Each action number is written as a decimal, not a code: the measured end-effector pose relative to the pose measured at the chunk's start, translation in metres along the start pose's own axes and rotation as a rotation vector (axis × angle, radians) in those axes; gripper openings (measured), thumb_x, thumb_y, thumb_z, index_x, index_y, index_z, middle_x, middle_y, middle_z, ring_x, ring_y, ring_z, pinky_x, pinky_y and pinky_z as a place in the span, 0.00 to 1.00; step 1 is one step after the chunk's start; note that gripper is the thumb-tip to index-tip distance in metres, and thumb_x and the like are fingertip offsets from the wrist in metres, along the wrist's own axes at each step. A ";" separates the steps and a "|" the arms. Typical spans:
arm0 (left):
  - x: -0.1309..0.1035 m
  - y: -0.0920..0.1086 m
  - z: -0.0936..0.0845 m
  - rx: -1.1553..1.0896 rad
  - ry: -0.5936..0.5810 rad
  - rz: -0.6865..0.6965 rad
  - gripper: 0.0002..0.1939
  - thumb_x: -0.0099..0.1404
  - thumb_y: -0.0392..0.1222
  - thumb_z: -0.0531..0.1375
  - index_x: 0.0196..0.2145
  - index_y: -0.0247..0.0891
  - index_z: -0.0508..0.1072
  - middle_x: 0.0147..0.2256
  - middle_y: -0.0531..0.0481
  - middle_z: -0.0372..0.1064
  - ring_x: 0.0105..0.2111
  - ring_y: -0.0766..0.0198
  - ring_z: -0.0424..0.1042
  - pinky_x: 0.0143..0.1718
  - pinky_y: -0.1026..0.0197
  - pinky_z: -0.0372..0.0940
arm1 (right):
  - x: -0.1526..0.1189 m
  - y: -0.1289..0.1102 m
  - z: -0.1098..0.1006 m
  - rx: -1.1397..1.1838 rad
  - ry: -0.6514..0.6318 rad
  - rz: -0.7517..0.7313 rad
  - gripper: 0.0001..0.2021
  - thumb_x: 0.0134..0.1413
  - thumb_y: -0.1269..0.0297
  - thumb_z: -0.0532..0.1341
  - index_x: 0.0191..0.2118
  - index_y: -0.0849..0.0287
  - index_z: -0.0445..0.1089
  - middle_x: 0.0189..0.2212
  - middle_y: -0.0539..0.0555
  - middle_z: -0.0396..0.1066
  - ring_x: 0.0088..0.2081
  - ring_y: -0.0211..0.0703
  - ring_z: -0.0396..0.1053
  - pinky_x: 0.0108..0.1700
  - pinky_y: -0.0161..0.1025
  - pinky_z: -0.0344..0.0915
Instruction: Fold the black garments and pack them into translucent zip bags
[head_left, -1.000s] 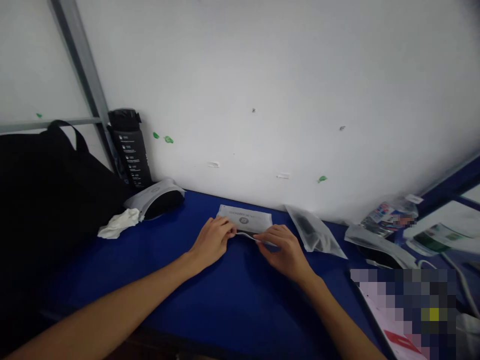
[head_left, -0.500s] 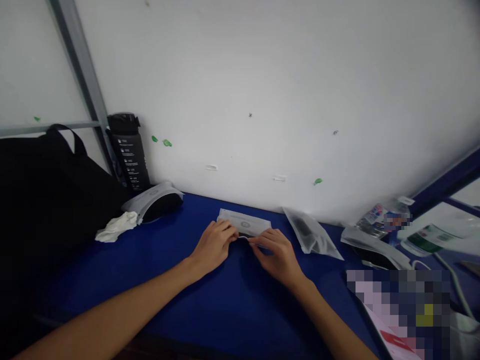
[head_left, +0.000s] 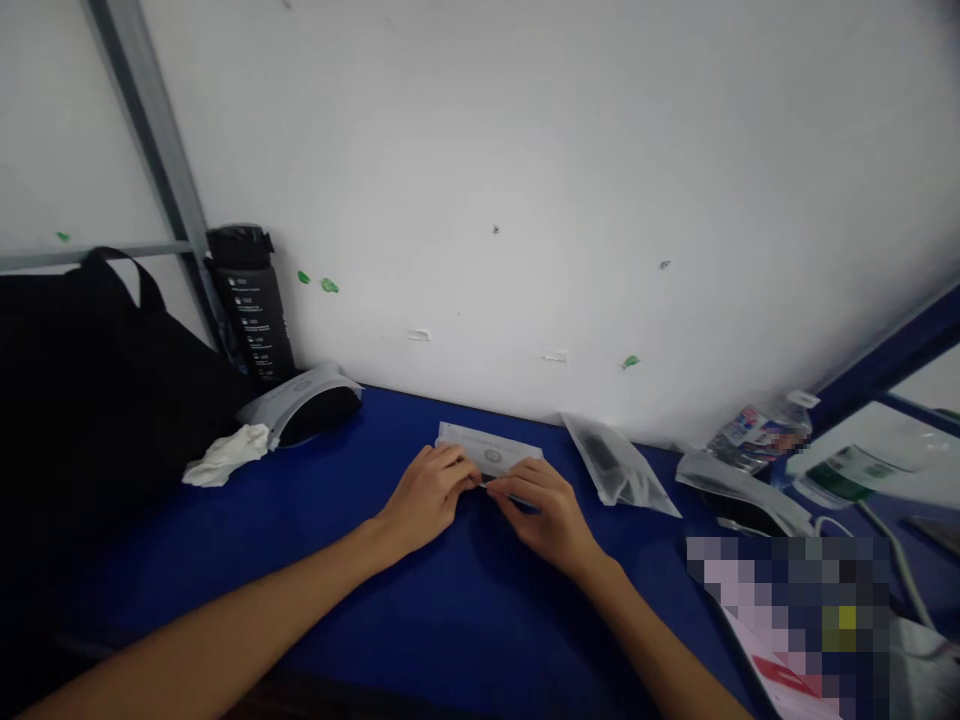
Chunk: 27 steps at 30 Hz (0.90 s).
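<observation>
A frosted pouch (head_left: pixel 491 448) with a round grey print and something dark inside lies on the blue table (head_left: pixel 420 620), near the wall. My left hand (head_left: pixel 435 492) pinches the left part of its near edge. Close beside it, my right hand (head_left: pixel 546 508) has thumb and forefinger pressed together on the same edge, right of the middle. The fingertips of both hands nearly meet and hide most of that edge.
On the left are a black bag (head_left: pixel 97 390), a black bottle (head_left: pixel 255 310), a pouch with a dark item (head_left: pixel 319 405) and crumpled tissue (head_left: pixel 227 456). Rightward lie a flat frosted pouch (head_left: pixel 619 465), another filled pouch (head_left: pixel 739 495), clear bottles (head_left: pixel 761 432) and a cable (head_left: pixel 900 565).
My right hand has moved left along the pouch's near edge, closer to my left hand. The white strip between the hands now shows less. The view has shifted slightly.
</observation>
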<state>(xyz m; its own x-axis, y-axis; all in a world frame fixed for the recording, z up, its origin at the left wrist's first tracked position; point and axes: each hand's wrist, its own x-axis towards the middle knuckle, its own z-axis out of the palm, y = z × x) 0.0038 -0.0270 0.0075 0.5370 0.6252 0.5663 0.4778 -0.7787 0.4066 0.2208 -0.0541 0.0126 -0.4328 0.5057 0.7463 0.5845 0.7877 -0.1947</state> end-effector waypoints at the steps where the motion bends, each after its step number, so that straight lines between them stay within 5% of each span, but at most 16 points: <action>1: 0.000 0.000 0.001 -0.005 0.000 0.001 0.11 0.73 0.27 0.57 0.39 0.40 0.75 0.39 0.52 0.73 0.43 0.60 0.70 0.43 0.56 0.58 | 0.000 0.000 0.001 -0.002 -0.007 -0.003 0.08 0.64 0.76 0.65 0.40 0.54 0.76 0.32 0.51 0.77 0.35 0.44 0.72 0.40 0.43 0.66; 10: -0.001 0.000 0.007 -0.027 0.037 0.052 0.10 0.71 0.27 0.59 0.36 0.39 0.76 0.36 0.51 0.74 0.38 0.61 0.72 0.42 0.56 0.60 | 0.000 -0.003 0.005 -0.017 -0.020 -0.026 0.07 0.65 0.76 0.64 0.39 0.55 0.76 0.32 0.51 0.77 0.34 0.43 0.71 0.40 0.44 0.64; 21: 0.006 -0.007 -0.010 0.030 0.183 -0.115 0.07 0.71 0.33 0.63 0.37 0.42 0.79 0.38 0.51 0.75 0.40 0.59 0.70 0.44 0.53 0.60 | 0.002 0.005 -0.010 -0.063 0.147 0.166 0.05 0.65 0.70 0.66 0.38 0.53 0.77 0.33 0.51 0.79 0.36 0.47 0.73 0.42 0.48 0.66; 27: 0.002 -0.011 -0.007 -0.083 0.088 -0.077 0.12 0.71 0.28 0.60 0.36 0.42 0.80 0.37 0.51 0.75 0.39 0.60 0.69 0.45 0.54 0.60 | -0.001 0.005 -0.012 -0.039 0.067 0.138 0.05 0.65 0.70 0.65 0.40 0.53 0.78 0.34 0.53 0.79 0.38 0.48 0.73 0.44 0.49 0.67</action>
<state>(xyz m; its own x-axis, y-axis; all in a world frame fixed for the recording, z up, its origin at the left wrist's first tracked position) -0.0057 -0.0175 0.0089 0.4361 0.6791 0.5905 0.4541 -0.7326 0.5071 0.2324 -0.0545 0.0187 -0.3004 0.5823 0.7555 0.6620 0.6975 -0.2744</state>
